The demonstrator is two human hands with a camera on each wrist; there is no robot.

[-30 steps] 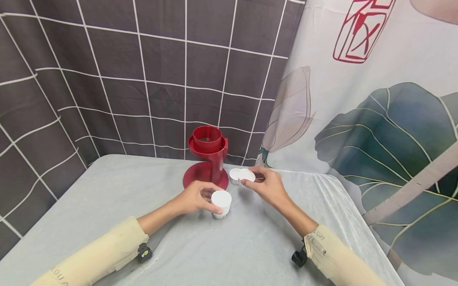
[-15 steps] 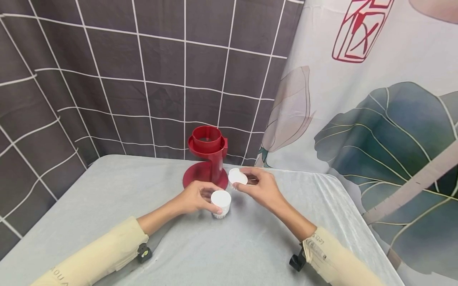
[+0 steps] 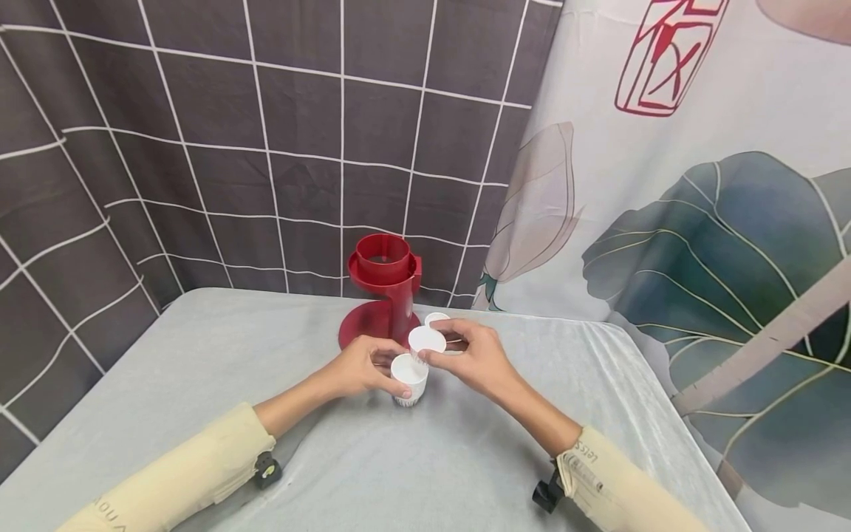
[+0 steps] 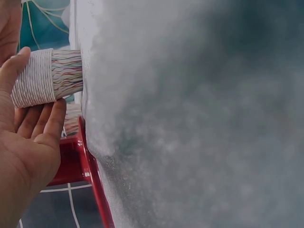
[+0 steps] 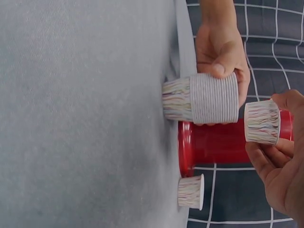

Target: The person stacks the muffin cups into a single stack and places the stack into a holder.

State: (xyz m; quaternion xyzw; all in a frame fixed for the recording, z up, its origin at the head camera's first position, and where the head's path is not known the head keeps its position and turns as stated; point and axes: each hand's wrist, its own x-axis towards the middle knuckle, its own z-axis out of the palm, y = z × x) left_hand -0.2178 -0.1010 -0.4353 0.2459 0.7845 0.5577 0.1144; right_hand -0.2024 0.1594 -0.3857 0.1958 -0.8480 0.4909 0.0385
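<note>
My left hand (image 3: 366, 367) grips a stack of nested white paper cups (image 5: 213, 97) standing upright on the table, thumb on the near side. Wavy coloured lines pattern the cups' walls. Just above and right of the stack's rim, my right hand (image 3: 475, 355) pinches a single paper cup (image 5: 262, 122) between thumb and fingers. In the head view this cup (image 3: 427, 340) overlaps the far edge of the stack. Another paper cup (image 5: 190, 192) stands alone on the table behind my right hand, partly hidden by it in the head view.
Right behind my hands rises a red stand (image 3: 402, 303) with a round base and a ring-shaped top holder. A grey cloth covers the table (image 3: 233, 355). Behind it hang a dark gridded curtain (image 3: 299, 185) and a flower-printed one (image 3: 565, 222).
My right hand has lifted its cup away from beside the lone cup and carried it left and nearer, over the stack's edge. The left hand and its stack have stayed put.
</note>
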